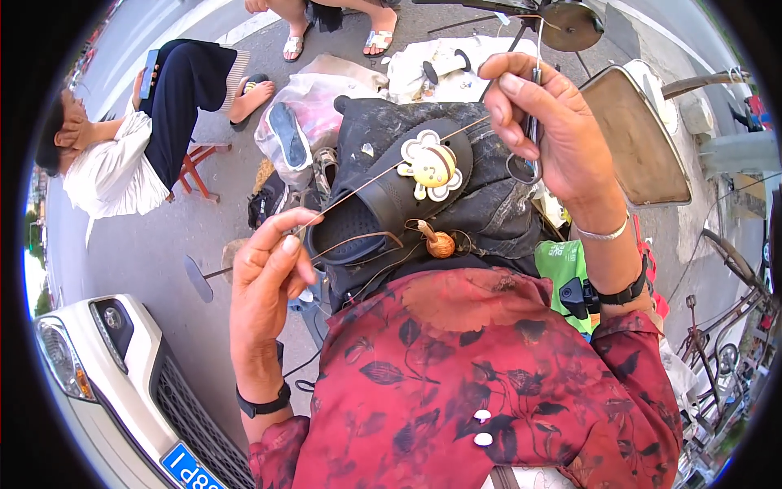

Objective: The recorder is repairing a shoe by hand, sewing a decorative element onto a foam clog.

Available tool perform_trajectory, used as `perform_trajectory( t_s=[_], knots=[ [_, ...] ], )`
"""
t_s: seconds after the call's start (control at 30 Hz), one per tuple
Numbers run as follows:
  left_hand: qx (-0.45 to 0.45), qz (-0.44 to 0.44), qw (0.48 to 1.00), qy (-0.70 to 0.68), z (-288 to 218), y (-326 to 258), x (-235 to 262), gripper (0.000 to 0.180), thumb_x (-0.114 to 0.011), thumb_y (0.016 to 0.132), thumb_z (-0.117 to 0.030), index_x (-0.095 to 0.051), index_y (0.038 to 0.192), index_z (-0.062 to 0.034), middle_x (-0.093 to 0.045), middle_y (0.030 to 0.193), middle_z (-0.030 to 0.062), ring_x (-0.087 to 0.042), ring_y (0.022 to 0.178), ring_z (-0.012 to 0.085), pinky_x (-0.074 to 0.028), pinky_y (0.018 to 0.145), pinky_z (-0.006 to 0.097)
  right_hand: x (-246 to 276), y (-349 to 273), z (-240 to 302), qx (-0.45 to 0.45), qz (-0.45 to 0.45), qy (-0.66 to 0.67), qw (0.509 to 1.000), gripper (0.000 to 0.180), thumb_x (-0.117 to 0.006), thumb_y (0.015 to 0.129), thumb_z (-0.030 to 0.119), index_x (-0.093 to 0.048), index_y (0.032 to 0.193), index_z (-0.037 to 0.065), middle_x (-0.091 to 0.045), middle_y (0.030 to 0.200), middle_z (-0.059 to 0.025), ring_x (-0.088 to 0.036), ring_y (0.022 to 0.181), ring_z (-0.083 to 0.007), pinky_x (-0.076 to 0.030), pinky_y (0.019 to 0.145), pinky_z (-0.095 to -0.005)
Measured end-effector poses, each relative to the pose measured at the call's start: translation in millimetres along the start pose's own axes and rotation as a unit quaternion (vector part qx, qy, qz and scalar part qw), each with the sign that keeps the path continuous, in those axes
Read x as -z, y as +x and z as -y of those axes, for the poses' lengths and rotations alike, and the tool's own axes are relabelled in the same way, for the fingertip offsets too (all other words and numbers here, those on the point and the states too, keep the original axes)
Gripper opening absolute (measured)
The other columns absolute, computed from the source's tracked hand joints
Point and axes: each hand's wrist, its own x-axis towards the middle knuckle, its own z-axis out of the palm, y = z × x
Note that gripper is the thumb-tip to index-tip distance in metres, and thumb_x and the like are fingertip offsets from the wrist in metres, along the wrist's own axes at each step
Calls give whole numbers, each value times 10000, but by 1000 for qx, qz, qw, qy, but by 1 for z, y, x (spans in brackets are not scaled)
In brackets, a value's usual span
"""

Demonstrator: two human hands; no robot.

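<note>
A dark clog [362,216] with a yellow bee decoration [432,166] lies across my lap on a black apron. My left hand [273,265], left of the clog's opening, pinches a thin brown thread [358,191]. The thread stretches taut over the clog toward my right hand [550,118], raised at the upper right. In that hand's curled fingers is a slim pair of metal scissors [533,129], tips upward; whether it also grips the thread's end is hidden. A tool with a round wooden handle [440,244] rests beside the clog.
A clear plastic bag [314,102] and several shoes [287,137] lie beyond my lap. A seated person [122,163] is at the left, and another person's feet [379,39] show at the top. A white car [122,367] stands lower left, a brown board [635,134] at right.
</note>
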Motion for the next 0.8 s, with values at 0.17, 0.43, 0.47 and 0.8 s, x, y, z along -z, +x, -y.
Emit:
perform_trajectory(
  t_s=[0.17,0.43,0.47,0.8],
  knots=[
    [38,-50,998,19,-2,-25,37,327,-545,974,-198,-571,1234,-1,-578,651,19,-409,495,33,-311,476,173,-7,6,-6,-46,8,-20,999,204,-507,984,151,-615,1081,8,-626,759,-16,-546,605,-38,-350,432,-153],
    [-71,-137,964,216,-23,-21,16,523,-646,894,-173,-490,1343,45,-512,1366,222,-548,1211,231,-518,678,244,-45,-24,-31,-113,83,-89,986,170,-491,988,124,-608,1063,25,-609,765,-16,-543,649,-59,-460,608,-205],
    [-98,-73,988,91,-27,-15,3,557,-657,878,-147,-466,1364,46,-481,1402,229,-540,1229,242,-524,687,245,-49,-28,-38,-86,101,-94,987,173,-487,985,119,-608,1060,21,-608,770,-18,-543,663,-66,-461,620,-213],
    [49,132,988,68,-16,17,-63,705,-600,865,67,-295,1488,-63,-655,1036,76,-592,817,104,-491,701,226,-52,-31,-34,48,185,-216,958,137,-555,908,28,-608,1031,0,-657,880,-96,-652,755,-217,-519,708,-298]
  ],
)
